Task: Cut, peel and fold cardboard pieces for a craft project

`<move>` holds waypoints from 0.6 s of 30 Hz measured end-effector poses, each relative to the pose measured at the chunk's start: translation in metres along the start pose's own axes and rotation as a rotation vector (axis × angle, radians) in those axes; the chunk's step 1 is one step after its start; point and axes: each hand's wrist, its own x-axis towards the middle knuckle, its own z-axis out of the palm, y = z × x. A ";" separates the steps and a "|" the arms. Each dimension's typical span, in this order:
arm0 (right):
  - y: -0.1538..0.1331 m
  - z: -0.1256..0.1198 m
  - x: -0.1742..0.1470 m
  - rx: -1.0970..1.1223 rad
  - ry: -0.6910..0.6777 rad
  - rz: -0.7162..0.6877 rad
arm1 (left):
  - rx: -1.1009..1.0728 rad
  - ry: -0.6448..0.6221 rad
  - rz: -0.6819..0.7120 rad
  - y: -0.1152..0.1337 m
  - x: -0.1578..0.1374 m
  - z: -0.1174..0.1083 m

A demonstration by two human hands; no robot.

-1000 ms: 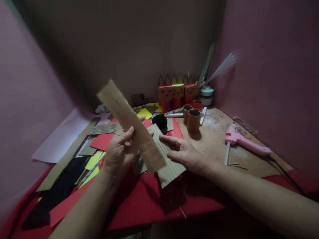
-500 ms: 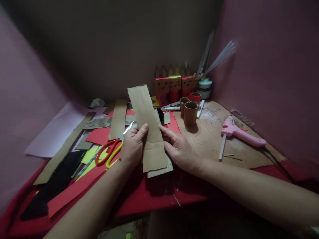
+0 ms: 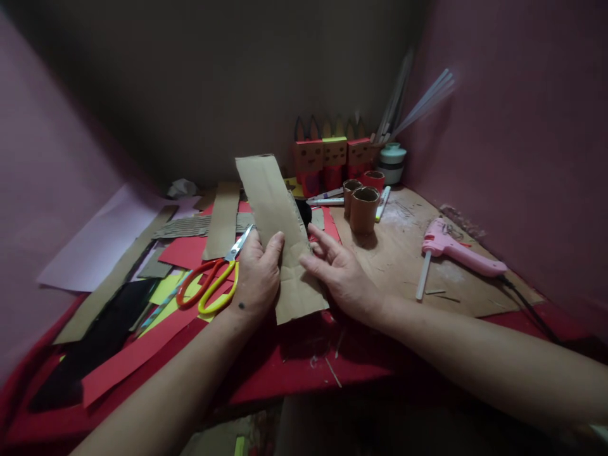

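Note:
A long tan cardboard strip (image 3: 280, 228) is held up, tilted, above the table's front edge. My left hand (image 3: 259, 269) is closed on its left edge, thumb on the front face and fingers behind. My right hand (image 3: 344, 272) is at the strip's right edge, thumb lying over the front and index finger stretched out beside it; its other fingers are partly hidden. A layered cardboard edge shows along the strip's right side. Just left of my left hand lie scissors (image 3: 209, 282) with red and yellow handles, blades parted slightly.
Paper and cardboard scraps, including a red paper strip (image 3: 142, 354), cover the left side. On the right are cardboard tubes (image 3: 363, 212) and a pink glue gun (image 3: 463, 253) with its cord. Box-headed figures (image 3: 335, 158) and a lidded jar (image 3: 392, 163) stand behind.
A second cardboard layer that stuck out below the strip is now hidden behind it. My right thumb has moved onto the strip's front. The view has shifted slightly.

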 end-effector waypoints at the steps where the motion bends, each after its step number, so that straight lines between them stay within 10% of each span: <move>1: 0.000 0.001 0.000 0.025 -0.041 0.016 | 0.023 0.010 0.028 0.000 0.000 0.000; 18: -0.008 0.004 0.009 0.491 -0.187 0.494 | 0.042 0.037 0.045 0.006 -0.003 0.005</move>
